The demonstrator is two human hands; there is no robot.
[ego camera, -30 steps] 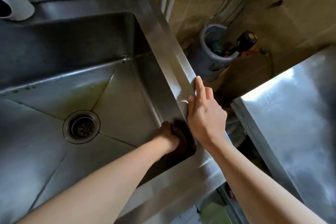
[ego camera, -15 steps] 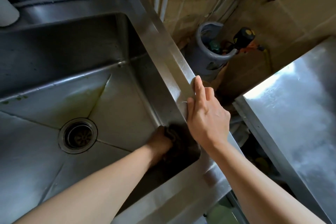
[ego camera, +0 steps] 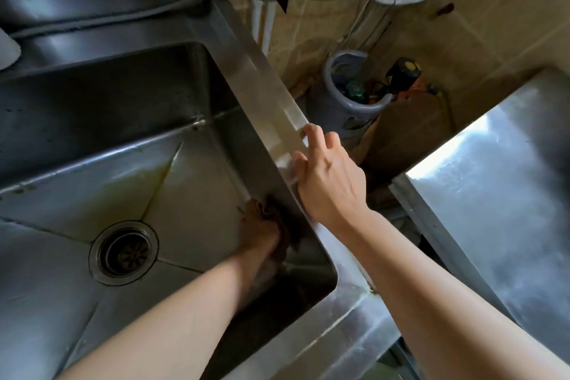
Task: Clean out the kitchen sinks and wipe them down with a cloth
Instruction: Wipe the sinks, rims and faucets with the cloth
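Cloth [ego camera: 285, 231] sits at the sink [ego camera: 277, 120] wall's foot, gripped by our left hand [ego camera: 262, 231]; wall runs away along the rim; right hand [ego camera: 330, 182] rests there, fingers loose.

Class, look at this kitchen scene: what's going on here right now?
A person is wiping the inside of a steel sink. The left hand presses a dark cloth against the sink's right inner wall, low near the floor. The right hand rests on the sink's rim, fingers loosely bent. The drain sits uncovered, and greenish staining shows on the sink floor.
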